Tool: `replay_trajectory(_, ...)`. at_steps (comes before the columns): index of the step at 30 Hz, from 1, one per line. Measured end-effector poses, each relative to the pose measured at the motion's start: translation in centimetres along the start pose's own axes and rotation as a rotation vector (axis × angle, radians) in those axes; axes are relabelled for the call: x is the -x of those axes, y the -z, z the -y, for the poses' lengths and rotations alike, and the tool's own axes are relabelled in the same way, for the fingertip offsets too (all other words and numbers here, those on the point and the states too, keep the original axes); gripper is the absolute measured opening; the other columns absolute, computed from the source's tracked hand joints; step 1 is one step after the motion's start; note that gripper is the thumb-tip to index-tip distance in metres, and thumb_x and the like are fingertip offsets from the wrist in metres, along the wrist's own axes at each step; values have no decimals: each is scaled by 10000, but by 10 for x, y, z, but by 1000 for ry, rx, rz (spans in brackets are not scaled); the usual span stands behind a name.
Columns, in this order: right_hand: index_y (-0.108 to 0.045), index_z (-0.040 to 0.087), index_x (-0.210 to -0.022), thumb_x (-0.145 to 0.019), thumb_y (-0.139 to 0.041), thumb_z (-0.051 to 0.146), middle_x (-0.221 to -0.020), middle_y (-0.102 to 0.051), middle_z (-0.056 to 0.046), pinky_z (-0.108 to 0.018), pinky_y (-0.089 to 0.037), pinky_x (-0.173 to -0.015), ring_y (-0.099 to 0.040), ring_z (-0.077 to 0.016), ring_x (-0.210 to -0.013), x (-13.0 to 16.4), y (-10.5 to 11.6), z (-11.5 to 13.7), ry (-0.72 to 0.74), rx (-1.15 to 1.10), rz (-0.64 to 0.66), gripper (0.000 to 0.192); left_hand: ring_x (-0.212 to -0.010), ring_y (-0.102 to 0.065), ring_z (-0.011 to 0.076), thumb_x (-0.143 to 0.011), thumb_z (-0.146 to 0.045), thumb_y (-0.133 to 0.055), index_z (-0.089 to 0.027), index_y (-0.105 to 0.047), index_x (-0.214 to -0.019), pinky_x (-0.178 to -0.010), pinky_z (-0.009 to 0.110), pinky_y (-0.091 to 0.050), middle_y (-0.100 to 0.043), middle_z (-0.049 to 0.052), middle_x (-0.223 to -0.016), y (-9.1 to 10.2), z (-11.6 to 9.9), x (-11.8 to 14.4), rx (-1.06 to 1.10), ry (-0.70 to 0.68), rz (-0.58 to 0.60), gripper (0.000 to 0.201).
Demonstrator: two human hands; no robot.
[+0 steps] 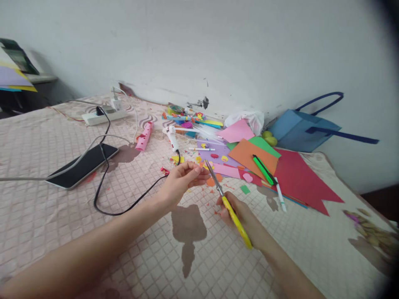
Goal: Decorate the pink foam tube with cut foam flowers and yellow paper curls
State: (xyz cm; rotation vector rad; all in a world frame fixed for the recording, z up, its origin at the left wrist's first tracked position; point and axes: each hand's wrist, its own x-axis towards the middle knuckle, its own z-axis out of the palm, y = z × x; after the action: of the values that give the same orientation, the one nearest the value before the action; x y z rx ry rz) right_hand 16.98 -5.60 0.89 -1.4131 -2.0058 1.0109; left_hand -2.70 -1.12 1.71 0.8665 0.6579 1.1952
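Observation:
My right hand point(238, 211) is wrapped round a pair of scissors point(232, 211) with yellow handles, blades pointing up and away. The blades look closed or nearly so. Just left of their tips, my left hand point(187, 176) is held in a pinch, and whatever sits in its fingertips is too small to make out. Beyond both hands lie a pink paper strip point(227, 170), a purple sheet point(215, 151) with small cut-out shapes, and orange paper pieces point(215, 179). A white glue gun point(171, 138) stands behind my left hand.
At left, a black-screened phone or tablet point(84, 164) lies under cables near a white power strip point(104, 116). Toward the right are red paper point(302, 178), an orange sheet point(257, 155), a green cutter point(263, 169) and a blue bag point(304, 128). A pink decorated roll point(144, 136) lies left of the glue gun.

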Motion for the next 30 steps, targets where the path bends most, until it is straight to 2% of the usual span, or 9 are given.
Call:
replay_trajectory(4, -447, 214, -846, -813, -511, 342, -734, -572, 6, -255, -382, -530, -519, -140, -600, 2, 3, 1, -14, 43, 40, 147, -819, -655, 178, -787, -301, -644, -137, -536, -830, -836, 379, -496, -669, 61, -880, 0, 1, 0, -22, -20, -2, 200)
replay_trajectory(9, -444, 218, -856, -836, -476, 371, -634, -509, 36, -240, -343, -477, -464, -124, -533, 4, 1, 2, -34, 7, 51, 157, -799, -634, 149, -812, -311, -610, -146, -548, -822, -811, 350, -494, -651, 32, -840, 0, 4, 0, -74, -54, 7, 177)
replay_trajectory(13, -429, 218, -836, -816, -502, 377, -720, -557, 9, -246, -374, -500, -481, -126, -562, 3, 0, 3, -38, 12, 67, 176, -777, -627, 133, -803, -305, -619, -144, -555, -807, -797, 321, -490, -651, 27, -825, -2, 3, 2, -99, -45, 8, 173)
replay_trajectory(17, -430, 219, -843, -826, -490, 382, -741, -555, 9, -232, -348, -461, -446, -110, -528, 3, -1, 1, -73, -27, 78, 174, -764, -621, 127, -796, -289, -625, -141, -553, -789, -765, 298, -494, -645, 22, -803, -6, 1, 5, -105, -42, 9, 165)
replay_trajectory(23, -433, 221, -845, -817, -493, 304, -740, -547, 9, -242, -355, -501, -458, -122, -571, 3, -2, 2, -33, 6, 65, 107, -748, -611, 118, -801, -270, -612, -135, -551, -780, -746, 275, -496, -627, 16, -774, -10, 2, 7, -149, -49, -10, 149)
replay_trajectory(30, -405, 224, -806, -813, -480, 359, -666, -509, 20, -249, -354, -503, -452, -130, -560, 3, -1, 6, -20, 29, 63, 156, -750, -613, 122, -798, -288, -617, -138, -541, -775, -742, 273, -498, -627, 22, -773, -10, 2, 7, -146, -40, -10, 169)
